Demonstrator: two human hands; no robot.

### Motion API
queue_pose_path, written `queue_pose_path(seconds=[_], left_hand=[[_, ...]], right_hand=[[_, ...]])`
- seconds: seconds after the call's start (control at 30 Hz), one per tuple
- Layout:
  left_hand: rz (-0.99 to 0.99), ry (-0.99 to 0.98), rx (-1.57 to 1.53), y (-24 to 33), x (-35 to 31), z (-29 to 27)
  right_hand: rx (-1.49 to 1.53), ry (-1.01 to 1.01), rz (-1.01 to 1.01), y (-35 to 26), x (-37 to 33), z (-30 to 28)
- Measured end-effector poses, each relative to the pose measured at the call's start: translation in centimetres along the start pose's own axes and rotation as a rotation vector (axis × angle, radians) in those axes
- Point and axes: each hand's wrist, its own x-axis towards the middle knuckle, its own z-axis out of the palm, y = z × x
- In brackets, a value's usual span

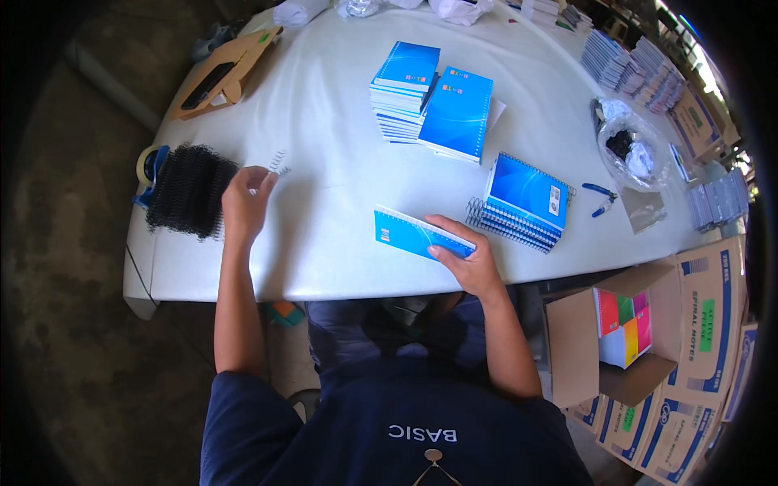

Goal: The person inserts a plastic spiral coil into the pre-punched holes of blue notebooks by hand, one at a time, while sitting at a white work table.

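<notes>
My left hand (245, 200) is closed in a pinch on a thin black spiral binding coil (279, 162), whose free end sticks out past the fingertips. Just beside that hand lies a thick pile of black coils (190, 188). In my right hand (472, 257) is a blue notebook (413, 233), tilted above the table's near edge, with a row of punched holes along its upper side. To its right sits a stack of coil-bound blue notebooks (527, 194). Farther back stand two stacks of blue notebooks (405, 69) (458, 113) showing punched edges and no coils.
Blue-handled pliers (601, 198) lie near a clear plastic bag (636, 154) at the right. A tape dispenser (148, 174) is behind the coils, and a phone (208, 85) rests on cardboard. An open carton (575, 340) with colourful notebooks stands below the white table (324, 105), right.
</notes>
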Motion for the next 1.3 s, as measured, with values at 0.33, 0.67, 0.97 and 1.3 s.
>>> queue_pose_path(seconds=[0.33, 0.67, 0.97, 1.3], left_hand=[[0.012, -0.787, -0.491, 6.2, -5.7, 2.9], [-0.546, -1.088, -0.61, 7.7, -1.9, 2.0], [0.751, -0.657, 0.108, 10.8, -2.4, 0.7], [0.707, -0.699, 0.498, 13.2, -4.1, -1.6]], right_hand=[[-0.031, -0.025, 0.027, 1.3, -0.1, -0.4], [-0.075, -0.056, -0.108, 1.5, -0.3, -0.5], [-0.107, -0.08, 0.039, 0.8, -0.2, -0.1], [-0.198, -0.08, -0.112, 0.3, -0.9, 1.3]])
